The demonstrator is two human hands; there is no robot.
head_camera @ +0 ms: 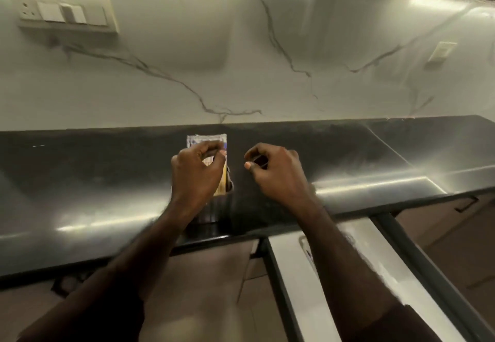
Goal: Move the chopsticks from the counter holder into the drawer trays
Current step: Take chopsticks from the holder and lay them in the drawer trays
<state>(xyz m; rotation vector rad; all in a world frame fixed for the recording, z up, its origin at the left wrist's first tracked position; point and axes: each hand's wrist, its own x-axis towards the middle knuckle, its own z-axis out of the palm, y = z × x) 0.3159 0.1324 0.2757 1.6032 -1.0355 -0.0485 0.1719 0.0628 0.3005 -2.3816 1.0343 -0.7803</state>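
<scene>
A ribbed metal holder (217, 207) stands on the dark counter (107, 181) near its front edge. Paper-wrapped chopsticks (207, 140) stick up out of it, their white wrapper tops showing above my fingers. My left hand (197, 173) is over the holder, its fingertips pinched on the wrapped chopsticks. My right hand (273, 170) hovers just right of the holder, fingers curled, with nothing visible in it. An open drawer (292, 274) with a pale tray lies below the counter at the lower right, partly hidden by my right forearm.
A marble-patterned backsplash rises behind the counter, with a switch plate (67, 15) at the upper left and a small socket (442, 52) at the right. The drawer's dark frame rail (428, 266) juts out towards me. Cabinet fronts (209, 274) sit under the counter.
</scene>
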